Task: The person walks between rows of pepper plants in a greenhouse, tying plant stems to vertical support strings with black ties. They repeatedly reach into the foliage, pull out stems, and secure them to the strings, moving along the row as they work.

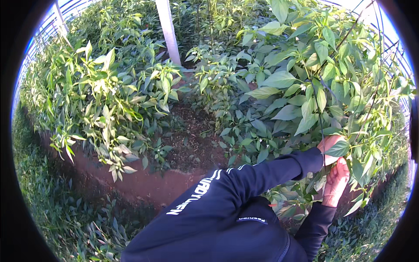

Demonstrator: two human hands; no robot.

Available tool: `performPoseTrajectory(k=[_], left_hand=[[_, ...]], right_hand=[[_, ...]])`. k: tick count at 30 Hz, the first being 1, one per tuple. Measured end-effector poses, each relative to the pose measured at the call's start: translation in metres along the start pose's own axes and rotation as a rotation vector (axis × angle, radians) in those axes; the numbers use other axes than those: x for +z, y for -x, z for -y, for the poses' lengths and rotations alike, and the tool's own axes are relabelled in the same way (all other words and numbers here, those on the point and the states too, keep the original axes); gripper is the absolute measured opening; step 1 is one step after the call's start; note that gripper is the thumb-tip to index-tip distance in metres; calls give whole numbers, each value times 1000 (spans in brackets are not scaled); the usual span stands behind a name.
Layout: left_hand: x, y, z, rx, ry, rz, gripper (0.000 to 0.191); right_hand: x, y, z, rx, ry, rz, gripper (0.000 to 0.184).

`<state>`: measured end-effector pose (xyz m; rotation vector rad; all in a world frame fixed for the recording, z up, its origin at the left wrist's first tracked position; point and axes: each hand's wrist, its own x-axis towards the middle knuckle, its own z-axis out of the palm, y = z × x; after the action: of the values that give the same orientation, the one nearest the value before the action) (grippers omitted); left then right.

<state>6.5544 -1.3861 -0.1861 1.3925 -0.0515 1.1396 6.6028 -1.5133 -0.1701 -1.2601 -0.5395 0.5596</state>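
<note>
Both my hands are together among the leaves of a tall pepper plant [294, 82] on the right. My left hand [330, 149] reaches across from the left in a dark sleeve, partly covered by a green leaf [337, 149]. Just below it, my right hand [337, 178] points upward with its fingers curled and the fingertips close to the left hand. Leaves and fingers hide whatever lies between them, so I cannot tell what either hand grips. A thin dark string [319, 114] hangs in front of my left hand.
Another leafy pepper plant [104, 88] stands on the left. Bare soil [193, 140] lies between the plants, above a reddish-brown bed edge [147, 183]. A white post [168, 32] rises at the back. Low greenery [78, 226] grows at the lower left.
</note>
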Motion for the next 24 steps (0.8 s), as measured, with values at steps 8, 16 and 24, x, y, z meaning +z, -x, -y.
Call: performPoseTrajectory(k=[8,16,24], left_hand=[[14,13,-1,-80,-11,30,7],[0,27,-29,-156,67,86,23],[17,46,-33,-206,-171,-119,39]], right_hand=[[-12,9,9,-18,127,17,20],[-41,41,-2,77,13,123,8],[-112,22,26,110,-43,-25,47]])
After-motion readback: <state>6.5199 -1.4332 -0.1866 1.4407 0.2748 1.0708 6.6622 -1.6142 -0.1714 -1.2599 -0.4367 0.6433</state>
